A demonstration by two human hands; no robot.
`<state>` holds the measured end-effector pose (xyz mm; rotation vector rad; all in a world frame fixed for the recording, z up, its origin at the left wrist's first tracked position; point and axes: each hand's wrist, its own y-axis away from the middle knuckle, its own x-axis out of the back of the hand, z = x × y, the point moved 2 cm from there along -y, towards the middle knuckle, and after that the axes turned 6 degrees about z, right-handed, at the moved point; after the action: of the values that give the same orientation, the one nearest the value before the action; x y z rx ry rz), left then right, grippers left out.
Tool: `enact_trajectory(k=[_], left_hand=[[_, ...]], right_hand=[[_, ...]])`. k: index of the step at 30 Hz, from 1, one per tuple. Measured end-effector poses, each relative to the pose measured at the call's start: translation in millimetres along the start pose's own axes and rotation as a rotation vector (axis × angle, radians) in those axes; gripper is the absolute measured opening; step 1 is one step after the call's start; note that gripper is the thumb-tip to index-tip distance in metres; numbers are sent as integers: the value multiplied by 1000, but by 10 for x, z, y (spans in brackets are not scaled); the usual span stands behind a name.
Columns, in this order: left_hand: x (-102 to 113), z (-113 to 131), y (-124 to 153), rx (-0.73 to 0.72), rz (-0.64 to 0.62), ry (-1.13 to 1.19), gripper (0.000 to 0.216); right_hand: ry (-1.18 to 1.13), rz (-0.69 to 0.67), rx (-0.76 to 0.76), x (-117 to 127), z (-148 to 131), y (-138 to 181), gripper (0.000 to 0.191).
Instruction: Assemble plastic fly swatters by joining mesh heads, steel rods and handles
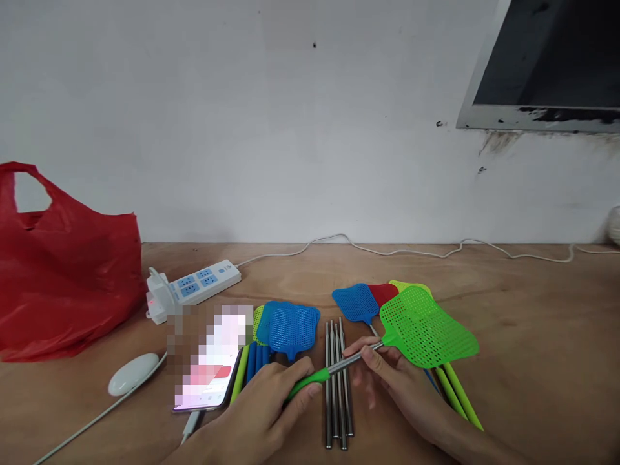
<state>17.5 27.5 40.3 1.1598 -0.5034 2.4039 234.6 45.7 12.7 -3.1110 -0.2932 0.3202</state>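
Note:
A bright green fly swatter [426, 328] is held aslant between my hands, its mesh head at the upper right. My left hand [259, 410] is wrapped around its green handle. With thumb and fingers, my right hand [400, 384] grips the metal shaft just below the head. Under the shaft, several loose metal rods [334, 394] lie side by side on the wooden table. Blue and yellow-green swatter parts, with a blue mesh head [293, 328] on top, lie beyond my left hand. Behind the green head are another blue head [356, 302], a red one [382, 294] and yellow-green handles [460, 397].
Left of my left hand lies a lit phone [220, 361], partly blurred out, with a cable plugged in. A white oval device [133, 373], a power strip [213, 284] and a red plastic bag [72, 278] are farther left. A white cord runs along the wall [310, 142].

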Motion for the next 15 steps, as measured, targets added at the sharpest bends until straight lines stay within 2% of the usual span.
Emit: enact_trajectory(k=[3, 5, 8, 10, 12, 15], left_hand=[[-8, 34, 14, 39, -23, 120, 42], [-18, 55, 13, 120, -85, 308, 46], [-23, 42, 4, 380, -278, 690, 53], [0, -1, -7, 564, -376, 844, 56], [35, -54, -34, 649, -361, 881, 55], [61, -94, -93, 569, -219, 835, 53]], right_hand=[[-4, 13, 67, -6, -29, 3, 36], [-27, 36, 95, -39, -51, 11, 35], [-104, 97, 97, -38, -92, -10, 36], [-189, 228, 111, 55, -139, -67, 34], [-292, 430, 161, 202, -196, -140, 32], [-364, 582, 204, 327, -256, -214, 35]])
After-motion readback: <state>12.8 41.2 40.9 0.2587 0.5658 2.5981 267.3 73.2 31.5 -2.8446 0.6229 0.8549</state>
